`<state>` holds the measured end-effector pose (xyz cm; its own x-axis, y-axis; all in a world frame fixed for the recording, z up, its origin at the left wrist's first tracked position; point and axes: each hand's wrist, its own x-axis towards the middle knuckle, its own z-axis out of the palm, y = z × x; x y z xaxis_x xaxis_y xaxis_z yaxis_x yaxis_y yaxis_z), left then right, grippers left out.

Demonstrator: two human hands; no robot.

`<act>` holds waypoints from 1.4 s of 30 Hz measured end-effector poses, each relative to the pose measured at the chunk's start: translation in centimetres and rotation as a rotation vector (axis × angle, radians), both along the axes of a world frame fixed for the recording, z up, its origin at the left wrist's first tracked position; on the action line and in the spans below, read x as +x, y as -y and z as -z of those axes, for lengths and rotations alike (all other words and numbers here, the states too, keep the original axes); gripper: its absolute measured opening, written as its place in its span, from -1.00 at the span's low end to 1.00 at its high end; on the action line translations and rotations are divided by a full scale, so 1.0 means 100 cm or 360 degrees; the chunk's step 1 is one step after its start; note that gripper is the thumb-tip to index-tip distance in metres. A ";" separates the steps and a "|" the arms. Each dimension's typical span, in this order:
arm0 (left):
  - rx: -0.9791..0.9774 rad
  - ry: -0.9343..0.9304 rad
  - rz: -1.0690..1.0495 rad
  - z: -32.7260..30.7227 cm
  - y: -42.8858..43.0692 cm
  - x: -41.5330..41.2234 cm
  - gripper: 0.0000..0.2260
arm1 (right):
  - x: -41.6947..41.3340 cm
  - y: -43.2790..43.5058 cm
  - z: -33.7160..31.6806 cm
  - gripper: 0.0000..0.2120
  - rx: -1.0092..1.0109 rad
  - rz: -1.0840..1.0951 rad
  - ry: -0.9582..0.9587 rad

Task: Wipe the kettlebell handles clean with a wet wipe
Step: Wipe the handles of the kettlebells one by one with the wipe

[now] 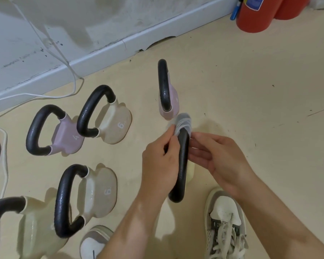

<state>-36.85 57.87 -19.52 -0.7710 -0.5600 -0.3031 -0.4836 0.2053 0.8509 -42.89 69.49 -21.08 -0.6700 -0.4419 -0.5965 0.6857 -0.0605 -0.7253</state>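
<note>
Handle under the wipe (181,165): a black bar is seen near the middle of the view, its long axis running from 12 to 6 o'clock and leaning slightly, the far end towards 12.
Wet wipe (182,121): it is bunched round the far end of that bar, at the bend.
Deciding relation: the unwiped length appears to lie at 6 o'clock from the wipe, so the next stroke is judged to run along the bar towards the person.
Left hand (161,161): it is placed at 9 o'clock of the bar, nearer the wipe. Thumb and fingertips are closed in a pinch on the wipe's left edge.
Right hand (219,157): it is placed at 3 o'clock. The fingers (196,148) are held nearly straight with their tips against the bar's right side. Whether the thumb nips the wipe cannot be told.
Cream body (191,171): only a sliver is shown, behind the bar at 3 o'clock, on the floor (269,113).
Pink kettlebell (171,103): it is set just beyond the wipe at 12 o'clock, its handle also pointing to 12.
Other kettlebells: a cream one marked 6 (116,124) and a pink one marked 4 (67,137) are stood at 9 to 10 o'clock, well apart from the hands. Two more cream ones are seen at 8 o'clock.
Shoe (226,221): it is seen at 5 o'clock, near the bar's close end.
</note>
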 end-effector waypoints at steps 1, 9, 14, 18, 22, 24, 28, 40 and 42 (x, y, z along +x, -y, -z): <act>0.0074 -0.0016 -0.0049 -0.004 0.000 0.006 -0.75 | 0.005 0.000 0.001 -0.79 0.0060 0.0002 0.0004; 0.0556 -0.0192 -0.0400 -0.019 0.009 -0.021 -0.82 | -0.026 0.020 0.000 -0.69 0.0221 0.0024 -0.0152; 0.0880 -0.0307 -0.0714 -0.003 0.023 -0.021 -0.92 | -0.029 0.019 0.008 -0.79 -0.0169 0.0110 0.0246; 0.0715 -0.0295 -0.0939 0.014 0.032 -0.006 -0.82 | -0.027 0.019 0.012 -0.67 -0.0402 0.0045 0.0447; 0.0517 -0.0079 -0.0725 0.023 0.027 0.003 -0.82 | -0.024 0.026 0.012 -0.76 -0.0404 0.0027 0.0579; 0.0388 0.0027 -0.0509 0.019 0.022 0.000 -0.88 | -0.021 0.028 0.016 -0.65 -0.0421 0.0021 0.0609; 0.0774 0.0196 -0.0370 0.016 0.018 -0.012 -0.78 | -0.024 0.021 0.017 -0.74 -0.0387 0.0005 0.0495; 0.1343 0.0276 -0.0282 0.017 0.020 -0.019 -0.70 | -0.017 -0.002 0.029 -0.75 0.0189 -0.0237 0.0365; 0.1052 0.0283 -0.0205 0.011 0.025 -0.022 -0.75 | -0.018 -0.002 0.025 -0.90 -0.0048 0.0214 0.0419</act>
